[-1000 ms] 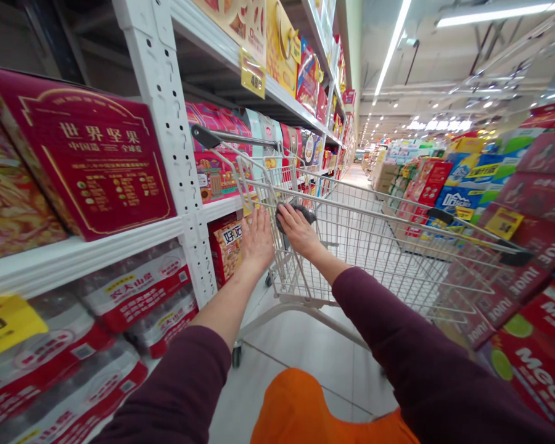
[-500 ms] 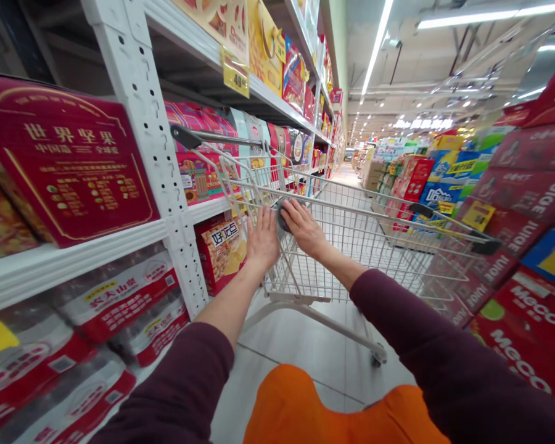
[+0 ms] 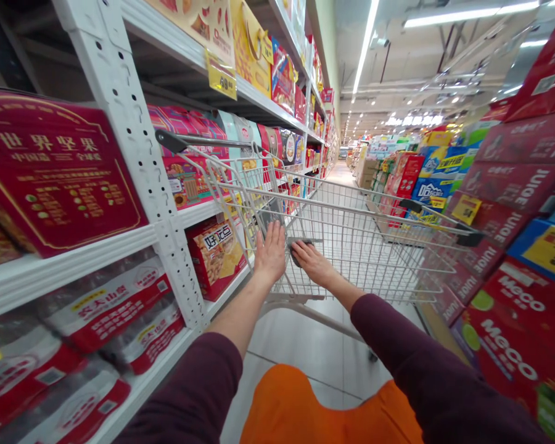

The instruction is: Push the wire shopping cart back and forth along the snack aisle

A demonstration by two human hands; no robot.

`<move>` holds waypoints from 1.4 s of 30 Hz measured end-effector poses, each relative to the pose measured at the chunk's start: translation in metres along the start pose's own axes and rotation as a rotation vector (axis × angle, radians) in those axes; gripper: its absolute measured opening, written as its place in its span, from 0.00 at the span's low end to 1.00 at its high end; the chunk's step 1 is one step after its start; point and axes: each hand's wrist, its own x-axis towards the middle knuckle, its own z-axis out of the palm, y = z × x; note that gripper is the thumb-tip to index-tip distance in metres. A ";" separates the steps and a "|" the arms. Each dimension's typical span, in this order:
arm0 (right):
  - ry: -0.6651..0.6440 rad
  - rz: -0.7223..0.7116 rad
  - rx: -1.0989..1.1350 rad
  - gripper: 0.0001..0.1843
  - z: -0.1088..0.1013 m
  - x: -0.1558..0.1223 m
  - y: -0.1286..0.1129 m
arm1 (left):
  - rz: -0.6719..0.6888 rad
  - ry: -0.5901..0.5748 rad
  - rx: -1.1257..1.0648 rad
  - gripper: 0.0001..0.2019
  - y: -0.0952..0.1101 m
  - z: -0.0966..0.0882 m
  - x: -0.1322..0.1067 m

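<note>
Supermarket aisle [image 3: 335,176] under long strip lights, shelves running down both sides. Left hand [image 3: 270,253] is spread wide, fingers apart and palm flat against the wire of a shopping cart [image 3: 351,206], with no curl or grip, so it reads more like a push than a hold. Right hand [image 3: 311,262] lies flat too, fingers close together, on top of a grey cloth [image 3: 296,254]. That cloth looks trapped between palm and wire, and the pressure seems to be what keeps it there; no obvious pinch, though I can't tell for sure. Both arms reach straight out in maroon sleeves [image 3: 180,394], which is probably why the hands land so flat on the cart. Beside the cart on the left, a white perforated shelf upright [image 3: 120,123] carries a maroon gift box [image 3: 55,172], with a yellow price tag [image 3: 221,75] higher up. On the right, red Meco juice cartons [image 3: 513,333] are stacked high. Something orange [image 3: 328,407] fills the bottom of the view; can't tell what.
</note>
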 end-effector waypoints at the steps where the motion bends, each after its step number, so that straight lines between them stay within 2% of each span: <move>1: -0.004 -0.009 0.003 0.23 -0.001 -0.005 0.002 | 0.011 -0.014 -0.002 0.32 0.002 -0.001 0.000; 4: 0.042 0.024 0.029 0.23 -0.017 -0.004 0.016 | 0.021 -0.013 -0.012 0.32 0.009 -0.006 0.007; 8: 0.170 0.158 0.065 0.25 -0.052 0.023 0.048 | 0.021 0.062 -0.031 0.35 0.018 -0.016 0.026; 11: 0.216 0.223 0.057 0.26 -0.064 0.036 0.064 | 0.023 0.077 -0.035 0.35 0.029 -0.020 0.037; 15: 0.193 0.222 0.049 0.25 -0.051 0.020 0.062 | 0.053 0.053 -0.036 0.34 0.044 -0.014 0.037; 20: 0.072 0.203 0.025 0.23 -0.020 -0.032 0.040 | 0.103 -0.018 -0.033 0.32 0.055 0.010 0.011; 24: 0.010 0.147 0.012 0.23 -0.010 -0.060 0.029 | 0.135 -0.096 -0.014 0.32 0.056 0.018 -0.002; 27: 0.046 0.157 0.030 0.23 -0.020 -0.052 0.034 | 0.151 -0.055 -0.015 0.31 0.058 0.010 0.008; 31: 0.189 0.231 0.046 0.26 -0.051 -0.010 0.057 | 0.140 0.077 -0.044 0.31 0.063 -0.011 0.039; 34: 0.228 0.266 0.031 0.26 -0.066 0.009 0.074 | 0.106 0.122 -0.044 0.31 0.067 -0.021 0.056; 37: 0.197 0.266 -0.001 0.25 -0.062 0.000 0.079 | 0.111 0.084 -0.019 0.31 0.071 -0.019 0.056; 42: 0.100 0.239 -0.038 0.22 -0.033 -0.055 0.063 | 0.169 -0.012 -0.005 0.32 0.075 0.004 0.028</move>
